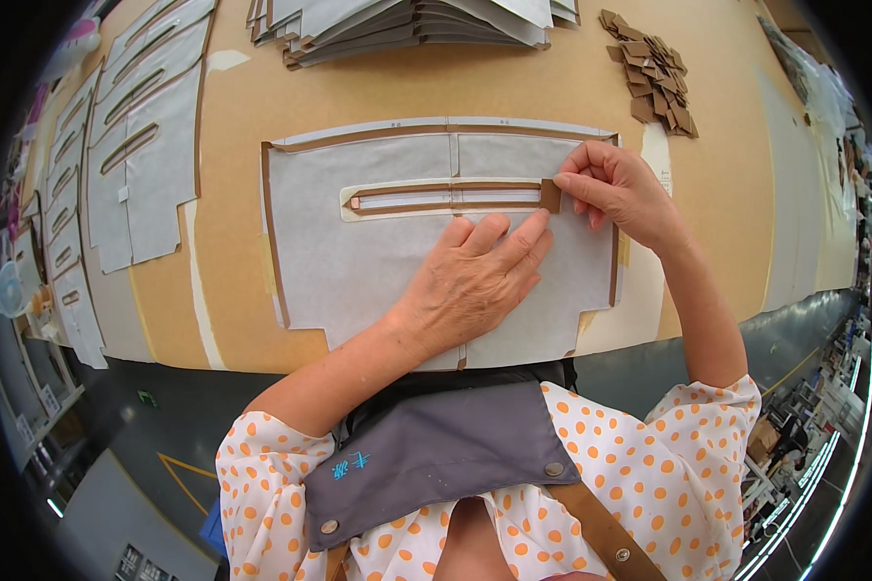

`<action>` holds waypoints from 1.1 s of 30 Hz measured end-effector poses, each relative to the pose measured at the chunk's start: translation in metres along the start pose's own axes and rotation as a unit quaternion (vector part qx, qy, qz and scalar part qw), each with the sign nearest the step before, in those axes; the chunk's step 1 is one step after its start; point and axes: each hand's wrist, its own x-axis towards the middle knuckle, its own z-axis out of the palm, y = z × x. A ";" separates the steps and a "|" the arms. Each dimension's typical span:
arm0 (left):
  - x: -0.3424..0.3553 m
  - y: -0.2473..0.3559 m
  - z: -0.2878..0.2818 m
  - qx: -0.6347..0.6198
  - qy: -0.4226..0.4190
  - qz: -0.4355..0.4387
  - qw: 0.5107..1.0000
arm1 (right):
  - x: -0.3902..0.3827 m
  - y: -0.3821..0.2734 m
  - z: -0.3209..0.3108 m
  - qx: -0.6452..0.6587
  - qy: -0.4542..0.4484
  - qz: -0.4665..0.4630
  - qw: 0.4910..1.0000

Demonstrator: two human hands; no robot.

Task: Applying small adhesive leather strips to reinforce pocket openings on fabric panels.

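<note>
our right hand [615,189] has thumb and index finger closed on the upper right corner of a small brown rectangular tab [550,197], which lies across the right end of a long slot [446,198] in a pale grey fabric panel [358,281]. our left hand [475,276] grasps nothing; it is laid palm down on the panel just below the slot, fingers extended, with its foremost fingertips close under the tab's lower edge. we see brown binding [273,213] down the panel's sides and along its top, and a cream backing [347,209] around the slot, whose long edges are brown too. the panel lies flat on the tan surface [233,111] in front of us, its lower edge toward our body. beyond it stands a thick stack of similar panels [417,39]; to the upper right is a loose heap of brown tabs [657,77], well apart from our right hand. at our left, more slotted panels [155,194] lie overlapping in rows.
</note>
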 end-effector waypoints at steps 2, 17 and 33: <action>0.000 0.000 0.000 0.005 -0.002 0.000 1.000 | 0.000 0.000 0.000 0.004 0.003 0.001 1.000; 0.000 0.000 -0.001 0.009 -0.005 -0.001 1.000 | 0.000 0.001 0.002 0.001 0.008 0.010 1.000; 0.001 0.000 0.000 0.008 -0.005 -0.001 1.000 | 0.000 0.004 0.006 -0.011 0.027 -0.007 1.000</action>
